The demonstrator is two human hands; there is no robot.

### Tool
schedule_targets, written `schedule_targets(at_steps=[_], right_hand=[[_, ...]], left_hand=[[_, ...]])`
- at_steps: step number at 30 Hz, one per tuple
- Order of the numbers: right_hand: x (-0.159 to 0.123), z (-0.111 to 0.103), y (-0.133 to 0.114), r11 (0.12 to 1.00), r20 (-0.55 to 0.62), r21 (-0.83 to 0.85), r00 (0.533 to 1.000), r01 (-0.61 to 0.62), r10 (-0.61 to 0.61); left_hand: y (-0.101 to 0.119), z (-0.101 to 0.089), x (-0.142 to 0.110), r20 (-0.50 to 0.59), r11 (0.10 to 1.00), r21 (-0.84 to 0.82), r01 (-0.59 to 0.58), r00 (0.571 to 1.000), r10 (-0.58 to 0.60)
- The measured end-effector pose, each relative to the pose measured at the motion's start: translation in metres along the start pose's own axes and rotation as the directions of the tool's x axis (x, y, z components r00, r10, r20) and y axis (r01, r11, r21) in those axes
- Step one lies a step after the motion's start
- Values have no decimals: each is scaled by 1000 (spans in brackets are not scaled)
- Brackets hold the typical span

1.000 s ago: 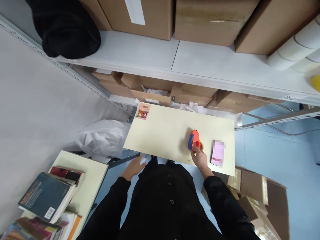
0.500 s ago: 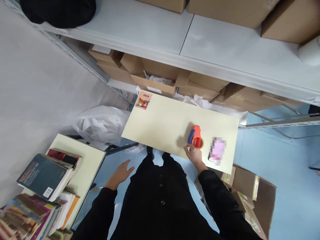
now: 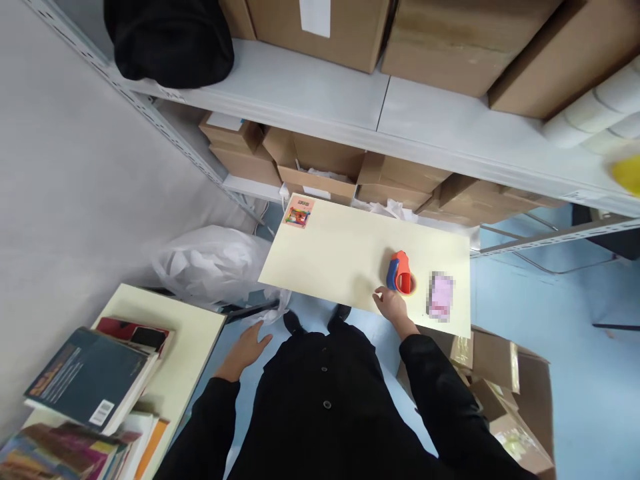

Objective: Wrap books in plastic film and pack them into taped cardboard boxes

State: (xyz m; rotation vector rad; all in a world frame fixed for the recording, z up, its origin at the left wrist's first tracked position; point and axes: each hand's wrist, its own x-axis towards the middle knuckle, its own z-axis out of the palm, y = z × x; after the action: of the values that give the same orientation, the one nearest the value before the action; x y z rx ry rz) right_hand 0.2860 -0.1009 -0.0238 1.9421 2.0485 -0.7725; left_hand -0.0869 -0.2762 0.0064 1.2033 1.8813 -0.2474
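My left hand (image 3: pixel 250 347) hangs in the air left of my body, holding nothing, its thumb apart from the fingers. My right hand (image 3: pixel 392 305) is at the near edge of a pale yellow tabletop (image 3: pixel 335 250). Its fingers are loosely bent, with nothing visible in them. Just beyond it stands a red and blue tape dispenser (image 3: pixel 399 272) with a roll of tape, apart from the fingers. To the right lies a pink, pixelated item (image 3: pixel 441 296). A small pink card or booklet (image 3: pixel 299 212) with a colourful picture lies at the far left corner.
Metal shelving (image 3: pixel 320 123) with cardboard boxes (image 3: pixel 320 163) runs behind the table. A side table (image 3: pixel 193 327) at left bears stacked books (image 3: pixel 90 377). A white plastic bag (image 3: pixel 210 263) sits between the tables. Open cartons (image 3: pixel 505 393) stand on the floor at right.
The view has shifted, showing more of the upper shelf. My right hand now sits slightly farther from the tape dispenser. My left hand looks much the same.
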Motion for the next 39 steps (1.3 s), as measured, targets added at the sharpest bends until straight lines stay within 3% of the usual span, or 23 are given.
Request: schedule_targets(at_steps=[6,11,18,25,28,32,39], right_hand=[[-24,0,-41,1000,-3,-1,1000,-14,14],[-29,3,-73,996,-2,-60,998,64,-65],[-13,11,-153,927,22,-169,942,335,-336],[-11,27,-228,841,145,-223,870,493,-472],[-10,33,-252,785,229,-244,821,569,-523],[2,37,-283,668,346,-265,715,695,-607],[52,46,-344,516,493,-198,540,834,-683]], left_hand=[[-26,-9,9,-10,992,72,-105,994,106],[-46,-21,-1,-169,992,-16,-126,978,121],[-85,-23,-35,-376,947,-284,-147,926,31],[-124,-7,-63,-414,918,-386,-94,907,-81],[-130,-6,-63,-403,916,-396,-59,908,-115],[-127,-11,-48,-410,885,-462,-60,899,-153],[-114,-38,-6,-430,809,-582,-85,876,-217]])
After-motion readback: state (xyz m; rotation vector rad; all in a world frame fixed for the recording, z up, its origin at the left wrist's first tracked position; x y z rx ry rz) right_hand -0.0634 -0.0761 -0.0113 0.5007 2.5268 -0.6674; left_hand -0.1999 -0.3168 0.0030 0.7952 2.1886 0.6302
